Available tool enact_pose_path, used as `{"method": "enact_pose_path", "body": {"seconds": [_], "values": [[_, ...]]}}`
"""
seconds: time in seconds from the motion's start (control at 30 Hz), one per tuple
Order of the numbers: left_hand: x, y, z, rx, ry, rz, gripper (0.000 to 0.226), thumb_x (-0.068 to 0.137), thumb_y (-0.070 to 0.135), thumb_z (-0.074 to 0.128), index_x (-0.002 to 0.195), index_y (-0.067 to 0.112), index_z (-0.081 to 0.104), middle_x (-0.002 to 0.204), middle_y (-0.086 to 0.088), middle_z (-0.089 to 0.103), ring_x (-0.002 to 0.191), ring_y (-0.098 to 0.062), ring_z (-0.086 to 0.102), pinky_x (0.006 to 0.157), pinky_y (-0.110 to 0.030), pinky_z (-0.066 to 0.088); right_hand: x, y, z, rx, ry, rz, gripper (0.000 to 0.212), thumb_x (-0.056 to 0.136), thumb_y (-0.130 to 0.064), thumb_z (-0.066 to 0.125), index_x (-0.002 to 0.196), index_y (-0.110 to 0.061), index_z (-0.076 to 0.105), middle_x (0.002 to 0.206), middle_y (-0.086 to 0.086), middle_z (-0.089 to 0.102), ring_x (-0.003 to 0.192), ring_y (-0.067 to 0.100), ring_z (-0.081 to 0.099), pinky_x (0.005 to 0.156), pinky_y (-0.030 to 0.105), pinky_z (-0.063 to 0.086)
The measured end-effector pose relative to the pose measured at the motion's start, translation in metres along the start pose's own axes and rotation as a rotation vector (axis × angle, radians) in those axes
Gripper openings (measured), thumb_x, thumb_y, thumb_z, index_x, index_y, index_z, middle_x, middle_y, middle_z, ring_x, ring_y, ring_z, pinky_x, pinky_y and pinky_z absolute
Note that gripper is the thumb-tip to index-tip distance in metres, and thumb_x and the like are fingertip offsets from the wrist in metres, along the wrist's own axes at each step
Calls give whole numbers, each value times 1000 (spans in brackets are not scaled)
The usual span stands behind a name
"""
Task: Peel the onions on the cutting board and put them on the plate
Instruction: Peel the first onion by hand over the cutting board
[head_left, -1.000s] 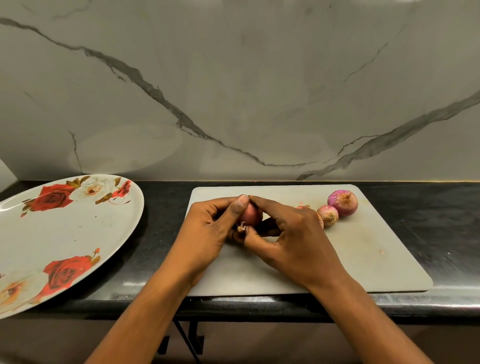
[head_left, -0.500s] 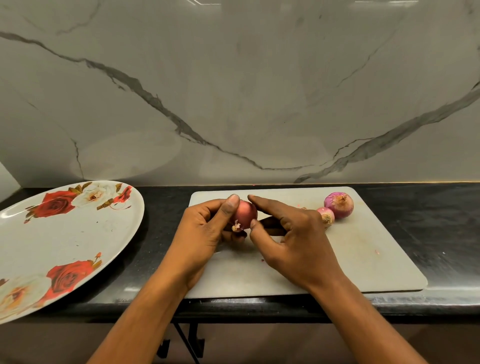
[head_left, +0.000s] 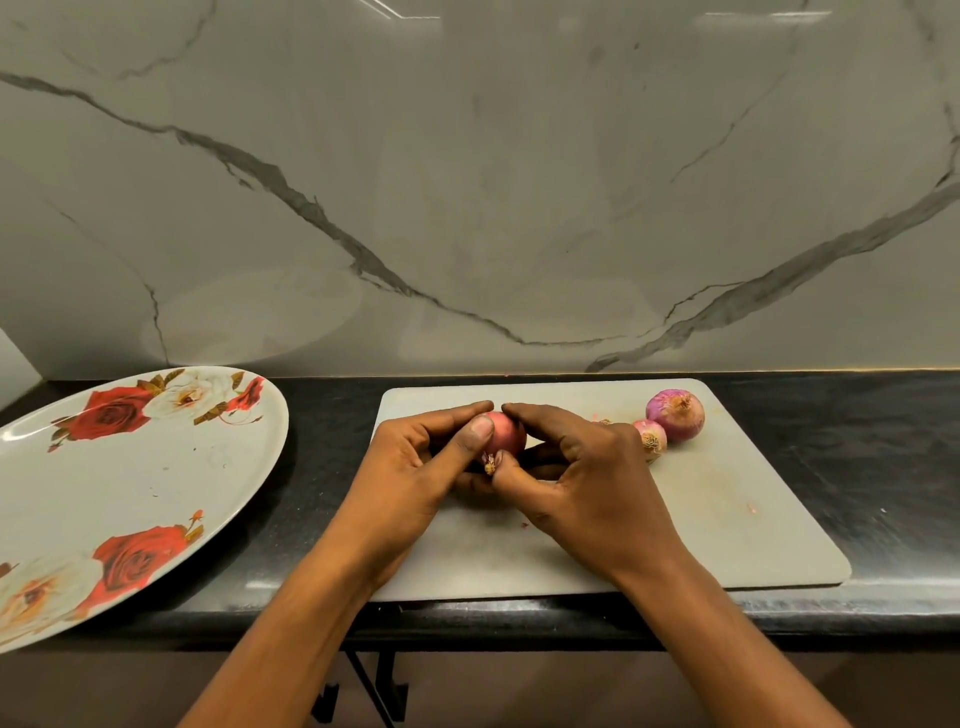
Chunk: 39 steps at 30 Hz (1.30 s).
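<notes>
Pink and round, the onion (head_left: 508, 435) sits between both hands, over the middle of the cutting board (head_left: 727, 525). The left hand (head_left: 410, 467) holds it, fingers curled round. The right hand (head_left: 592, 488) pinches its dry root end. I think peeling is just starting; next the skin must be pulled off. Two other onions (head_left: 675, 415) lie near the board's far right corner. The plate (head_left: 130, 493) lies past its left edge.

Glossy black counter (head_left: 322, 441) along a marble wall (head_left: 467, 208). Sitting straight on it: big rose-print plate (head_left: 156, 467) on the left, grey board (head_left: 727, 493) to the right, with a strip of bare counter between them.
</notes>
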<state>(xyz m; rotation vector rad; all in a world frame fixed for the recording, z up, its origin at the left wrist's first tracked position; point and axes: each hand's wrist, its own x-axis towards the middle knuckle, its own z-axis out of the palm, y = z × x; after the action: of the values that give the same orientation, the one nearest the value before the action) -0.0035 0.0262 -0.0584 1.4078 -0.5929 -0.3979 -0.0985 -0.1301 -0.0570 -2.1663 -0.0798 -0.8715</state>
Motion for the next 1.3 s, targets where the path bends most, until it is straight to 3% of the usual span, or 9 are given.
{"method": "enact_pose_path", "body": {"seconds": [0.23, 0.33, 0.47, 0.7, 0.8, 0.97, 1.1, 1.2, 1.3], "values": [[-1, 1, -3, 3, -6, -13, 36, 97, 22, 65, 131, 11, 72, 118, -6, 79, 110, -27, 76, 94, -41, 63, 0, 3, -1, 14, 18, 2, 40, 90, -14, 78, 129, -20, 73, 102, -13, 78, 80, -3, 75, 72, 15, 61], [-1, 2, -3, -27, -13, -22, 37, 97, 25, 62, 129, 11, 73, 118, -7, 78, 105, -34, 75, 89, -39, 64, 0, 6, 0, -52, 68, -34, 37, 91, -8, 75, 127, -19, 74, 96, -11, 81, 70, 4, 72, 65, 23, 60], [-1, 3, -1, -44, -9, -22, 36, 96, 28, 62, 127, 13, 74, 115, -9, 78, 98, -30, 76, 82, -32, 64, -1, 7, 1, -114, 92, -54, 38, 91, -7, 75, 127, -18, 75, 96, -10, 81, 71, 3, 70, 67, 18, 59], [1, 6, -3, -121, 36, -67, 28, 104, 29, 56, 123, 27, 77, 122, -14, 69, 85, -31, 74, 77, -32, 63, 0, 13, 1, -130, 198, -2, 31, 90, -5, 79, 119, -17, 79, 102, -7, 81, 86, 4, 76, 77, 29, 63], [2, 8, -4, -176, 64, -89, 29, 100, 32, 58, 119, 27, 78, 126, -17, 67, 84, -27, 73, 77, -31, 63, 0, 12, 5, -237, 186, -51, 31, 90, -5, 79, 119, -14, 79, 117, -1, 79, 105, 8, 75, 91, 32, 62], [2, 6, -3, -142, 113, -82, 26, 101, 33, 59, 118, 28, 79, 122, -16, 71, 84, -28, 73, 76, -30, 62, -1, 11, 7, -279, 66, -71, 37, 94, -11, 75, 130, -18, 73, 144, 1, 64, 127, 10, 64, 106, 28, 55], [0, 6, 0, -111, 153, -74, 24, 96, 39, 63, 110, 33, 81, 111, -13, 76, 81, -27, 74, 69, -28, 61, -2, 8, 5, -241, 53, -44, 49, 94, -15, 73, 143, -21, 63, 151, -4, 57, 138, 2, 52, 114, 24, 47], [-1, 6, -1, -105, 116, -49, 26, 100, 37, 59, 115, 31, 80, 113, -14, 76, 86, -25, 74, 72, -29, 61, -2, 4, 4, -172, 7, -36, 57, 95, -27, 74, 149, -19, 57, 147, -2, 62, 133, 6, 60, 108, 30, 54], [-2, 6, 0, -89, 41, -20, 30, 105, 30, 54, 126, 24, 75, 119, -11, 76, 103, -25, 75, 82, -35, 62, -1, 2, 3, -189, -53, -44, 66, 93, -40, 76, 151, -18, 54, 136, -2, 70, 117, 7, 68, 100, 25, 57]]}}
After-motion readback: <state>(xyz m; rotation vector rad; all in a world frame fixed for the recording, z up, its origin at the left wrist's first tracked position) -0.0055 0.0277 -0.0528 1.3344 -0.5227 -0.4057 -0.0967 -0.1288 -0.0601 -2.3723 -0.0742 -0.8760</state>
